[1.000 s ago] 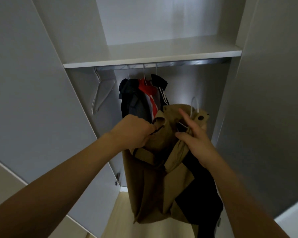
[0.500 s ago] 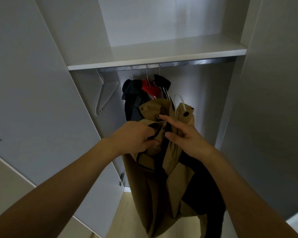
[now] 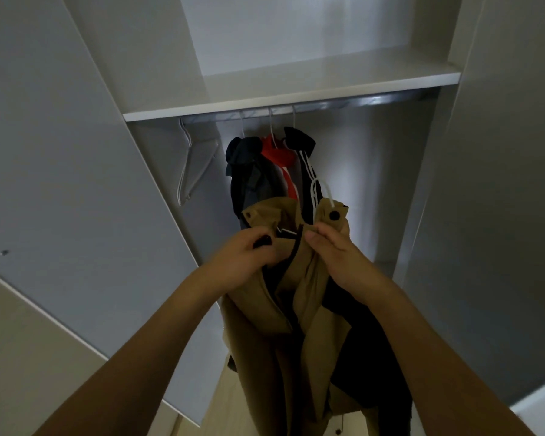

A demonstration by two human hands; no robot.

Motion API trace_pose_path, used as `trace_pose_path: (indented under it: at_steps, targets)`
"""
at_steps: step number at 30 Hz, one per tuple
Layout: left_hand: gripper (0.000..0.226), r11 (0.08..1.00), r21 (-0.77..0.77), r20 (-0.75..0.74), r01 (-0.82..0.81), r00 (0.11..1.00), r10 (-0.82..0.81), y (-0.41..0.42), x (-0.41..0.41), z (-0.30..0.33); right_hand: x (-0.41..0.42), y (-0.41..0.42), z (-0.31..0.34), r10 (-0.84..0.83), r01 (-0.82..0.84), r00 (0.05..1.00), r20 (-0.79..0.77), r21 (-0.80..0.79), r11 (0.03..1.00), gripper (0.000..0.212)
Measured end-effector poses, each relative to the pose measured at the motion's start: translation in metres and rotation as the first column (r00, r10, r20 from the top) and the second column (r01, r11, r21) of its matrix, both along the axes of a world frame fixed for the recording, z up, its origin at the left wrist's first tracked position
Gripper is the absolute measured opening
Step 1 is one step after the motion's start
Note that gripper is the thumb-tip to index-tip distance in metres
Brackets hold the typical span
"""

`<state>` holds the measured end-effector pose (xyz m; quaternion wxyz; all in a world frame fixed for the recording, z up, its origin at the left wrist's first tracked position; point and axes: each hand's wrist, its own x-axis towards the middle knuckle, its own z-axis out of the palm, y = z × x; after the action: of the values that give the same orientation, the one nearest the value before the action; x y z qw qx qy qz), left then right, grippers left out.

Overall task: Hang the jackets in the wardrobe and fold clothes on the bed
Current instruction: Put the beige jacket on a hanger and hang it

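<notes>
A tan jacket (image 3: 299, 313) with a dark lining hangs from my two hands in front of the open wardrobe. My left hand (image 3: 249, 258) grips its collar on the left side. My right hand (image 3: 337, 256) pinches the collar on the right, just below a white hanger (image 3: 320, 191) whose hook sticks up out of the jacket. Behind it, a navy jacket (image 3: 244, 171), a red garment (image 3: 279, 152) and a black jacket with white stripes (image 3: 302, 149) hang on the metal rail (image 3: 375, 100).
An empty white hanger (image 3: 194, 165) hangs at the rail's left end. A white shelf (image 3: 296, 89) sits above the rail. The open wardrobe doors (image 3: 76, 184) stand on both sides. The rail's right half carries nothing.
Both hands closed on the jacket's collar; the right hand went from spread fingers to a pinch. The jacket and its hanger shifted slightly toward the hanging clothes.
</notes>
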<state>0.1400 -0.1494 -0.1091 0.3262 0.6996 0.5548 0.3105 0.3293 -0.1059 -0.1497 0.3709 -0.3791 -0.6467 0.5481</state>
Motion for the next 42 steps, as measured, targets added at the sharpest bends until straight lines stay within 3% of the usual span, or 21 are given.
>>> trace_pose_path:
  at_steps: [3, 6, 11, 22, 26, 42]
  targets:
    - [0.002, 0.997, -0.033, 0.324, -0.065, 0.943, 0.072, -0.008, -0.003, 0.001, 0.006, -0.005, 0.005, 0.024, -0.024, 1.000, 0.016, -0.010, 1.000, 0.023]
    - [0.019, 0.991, -0.084, 0.442, -0.105, 0.887, 0.131, -0.014, -0.003, 0.007, 0.010, -0.010, 0.019, 0.103, -0.103, 0.989, 0.102, -0.006, 0.995, 0.022]
    - [0.013, 0.997, -0.047, 0.400, -0.069, 0.913, 0.082, -0.020, 0.001, 0.017, 0.014, -0.022, 0.039, 0.177, -0.184, 0.970, 0.166, 0.027, 0.983, 0.020]
    - [0.026, 0.996, -0.081, 0.464, 0.032, 0.886, 0.009, -0.032, 0.021, 0.021, 0.026, -0.030, 0.043, 0.173, -0.187, 0.963, 0.204, 0.052, 0.981, 0.022]
    - [0.009, 0.998, -0.056, 0.433, 0.003, 0.901, 0.021, -0.032, 0.026, 0.020, 0.029, -0.030, 0.040, 0.164, -0.177, 0.963, 0.216, 0.040, 0.983, 0.022]
    - [0.006, 0.996, -0.055, 0.444, 0.068, 0.895, -0.036, -0.031, 0.029, 0.015, 0.028, -0.027, 0.030, 0.158, -0.154, 0.979, 0.129, -0.040, 0.987, 0.019]
